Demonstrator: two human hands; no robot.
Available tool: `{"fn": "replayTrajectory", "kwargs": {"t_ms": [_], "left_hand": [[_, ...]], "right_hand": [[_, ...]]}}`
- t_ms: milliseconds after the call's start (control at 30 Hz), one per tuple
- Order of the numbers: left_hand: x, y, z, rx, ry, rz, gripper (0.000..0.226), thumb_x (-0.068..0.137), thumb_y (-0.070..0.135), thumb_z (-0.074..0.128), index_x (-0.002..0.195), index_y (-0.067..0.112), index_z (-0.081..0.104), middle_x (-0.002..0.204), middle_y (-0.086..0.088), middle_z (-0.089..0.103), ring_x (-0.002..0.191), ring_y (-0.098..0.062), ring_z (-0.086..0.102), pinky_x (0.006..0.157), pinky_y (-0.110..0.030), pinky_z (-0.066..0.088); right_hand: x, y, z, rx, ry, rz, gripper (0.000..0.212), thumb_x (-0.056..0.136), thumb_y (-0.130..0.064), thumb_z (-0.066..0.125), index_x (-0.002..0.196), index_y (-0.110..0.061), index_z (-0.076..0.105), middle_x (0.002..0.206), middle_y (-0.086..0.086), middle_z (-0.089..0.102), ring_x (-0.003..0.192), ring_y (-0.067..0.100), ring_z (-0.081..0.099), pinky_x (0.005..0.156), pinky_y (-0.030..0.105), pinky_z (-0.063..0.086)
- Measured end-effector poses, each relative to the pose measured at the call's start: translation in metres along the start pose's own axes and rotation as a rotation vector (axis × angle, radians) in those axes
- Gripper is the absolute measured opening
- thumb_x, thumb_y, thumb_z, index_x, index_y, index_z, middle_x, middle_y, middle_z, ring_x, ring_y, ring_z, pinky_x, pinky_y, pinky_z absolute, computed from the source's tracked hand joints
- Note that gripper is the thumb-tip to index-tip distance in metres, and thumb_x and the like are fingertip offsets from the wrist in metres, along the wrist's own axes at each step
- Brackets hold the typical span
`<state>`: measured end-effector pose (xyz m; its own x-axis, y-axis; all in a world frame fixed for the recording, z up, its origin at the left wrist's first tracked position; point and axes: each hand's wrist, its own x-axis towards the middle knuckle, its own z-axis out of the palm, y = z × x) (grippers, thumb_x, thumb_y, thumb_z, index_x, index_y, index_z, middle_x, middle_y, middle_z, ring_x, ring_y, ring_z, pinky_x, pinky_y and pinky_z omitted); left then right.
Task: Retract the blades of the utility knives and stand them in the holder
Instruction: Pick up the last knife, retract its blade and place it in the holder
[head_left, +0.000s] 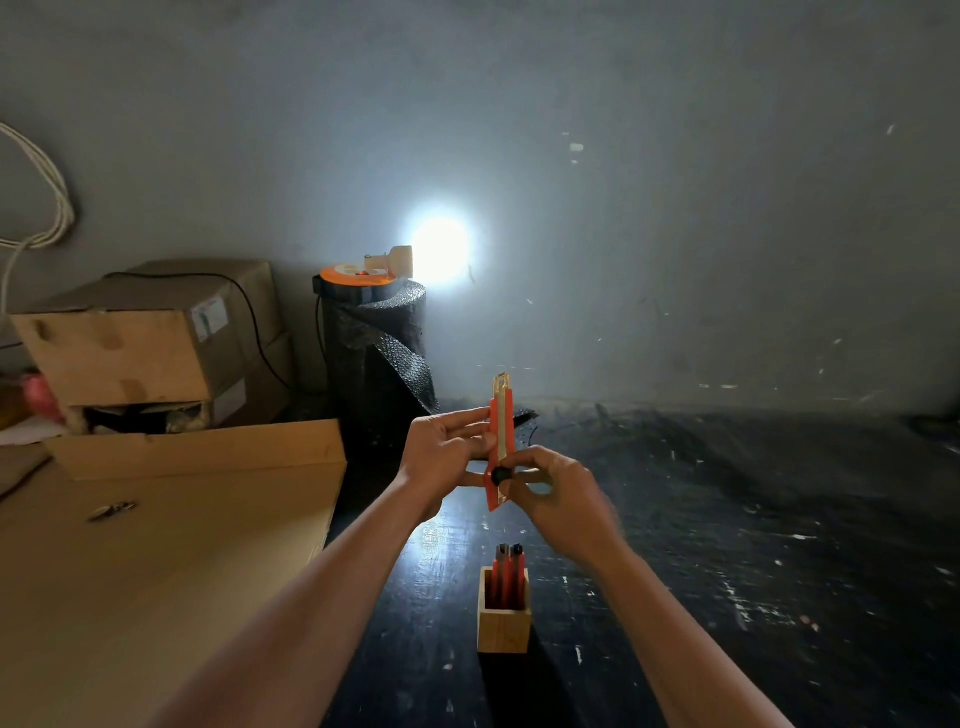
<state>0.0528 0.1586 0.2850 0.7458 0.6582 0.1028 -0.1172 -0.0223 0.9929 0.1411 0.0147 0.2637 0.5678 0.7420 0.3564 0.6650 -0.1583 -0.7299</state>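
An orange utility knife (502, 426) is held upright in the air above the dark table, its metal tip pointing up. My left hand (447, 457) grips its body from the left side. My right hand (558, 491) holds its lower end, thumb and fingers at the black locking wheel. Whether any blade sticks out of the tip is too small to tell. Below them, near the table's front, stands a small square wooden holder (503, 626) with two orange knives (508, 574) upright inside it.
A flat cardboard sheet (156, 561) covers the left of the table, with a small metal object (111, 510) on it. Stacked cardboard boxes (150, 343) sit at the back left. A roll of black bubble wrap (376, 358) carries an orange cable reel and a bright lamp (439, 249).
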Motion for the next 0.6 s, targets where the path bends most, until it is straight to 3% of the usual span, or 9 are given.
{"fn": "replayTrajectory", "kwargs": {"t_ms": [200,333,400,500,600], "left_hand": [[-0.0019,0.0025,0.0036,0.006,-0.007,0.018,0.035,0.089,-0.008,0.072,0.121,0.005,0.075,0.082,0.007,0.083,0.073,-0.014,0.081,0.057,-0.022,0.061],[-0.0012,0.0028,0.0047,0.006,-0.009,0.025,0.035,0.09,-0.008,0.071,0.122,0.005,0.074,0.084,0.006,0.083,0.075,-0.017,0.081,0.057,-0.024,0.061],[-0.0012,0.0031,0.0049,0.009,0.0,0.033,0.034,0.09,-0.008,0.071,0.121,0.005,0.075,0.084,0.006,0.083,0.074,-0.017,0.081,0.057,-0.024,0.061],[0.0001,0.0026,0.004,0.001,0.007,0.04,0.034,0.09,-0.007,0.072,0.121,0.005,0.075,0.09,-0.001,0.083,0.077,-0.021,0.082,0.059,-0.028,0.063],[0.0004,0.0033,0.0062,0.014,-0.004,0.045,0.033,0.09,-0.006,0.071,0.12,0.006,0.075,0.09,0.0,0.083,0.078,-0.021,0.082,0.059,-0.027,0.062]], "right_hand": [[-0.0038,-0.0001,0.0018,0.018,0.003,-0.004,0.022,0.094,-0.022,0.067,0.104,-0.039,0.058,0.103,-0.023,0.06,0.084,-0.012,0.056,0.069,0.002,0.038],[-0.0039,-0.0006,0.0025,0.023,0.05,0.031,0.019,0.091,-0.035,0.067,0.103,-0.034,0.053,0.096,-0.025,0.057,0.077,-0.007,0.058,0.065,0.006,0.039],[-0.0048,-0.002,0.0018,0.037,0.043,0.02,0.025,0.09,-0.033,0.07,0.107,-0.038,0.052,0.095,-0.031,0.055,0.077,-0.009,0.058,0.061,0.005,0.04],[-0.0038,-0.0006,0.0017,0.031,0.031,-0.009,0.027,0.092,-0.023,0.07,0.106,-0.041,0.056,0.101,-0.023,0.06,0.08,-0.012,0.058,0.061,-0.001,0.043],[-0.0031,-0.0007,0.0016,0.028,0.05,0.024,0.02,0.09,-0.028,0.071,0.1,-0.035,0.055,0.092,-0.028,0.058,0.076,-0.011,0.057,0.06,0.003,0.04]]}}
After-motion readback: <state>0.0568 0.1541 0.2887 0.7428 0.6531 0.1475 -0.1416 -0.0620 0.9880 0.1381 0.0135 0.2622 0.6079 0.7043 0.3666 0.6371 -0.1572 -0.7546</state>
